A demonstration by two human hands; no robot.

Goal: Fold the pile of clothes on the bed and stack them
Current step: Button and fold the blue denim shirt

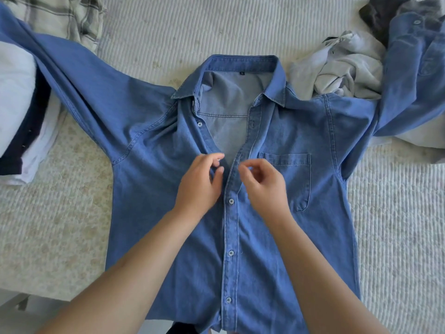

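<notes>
A blue denim shirt (149,189) lies face up on the bed, sleeves spread out to both sides, its lower buttons fastened and the collar open. My left hand (199,182) pinches the left edge of the placket at chest height, next to a button. My right hand (262,186) pinches the right placket edge just across from it. A chest pocket (291,179) sits right of my right hand.
A stack of folded clothes (19,116), white and dark, lies at the left edge. A plaid garment (65,15) is at the top left. Loose grey and dark garments (349,66) are heaped at the top right. The bed's ribbed cream cover (397,225) shows around the shirt.
</notes>
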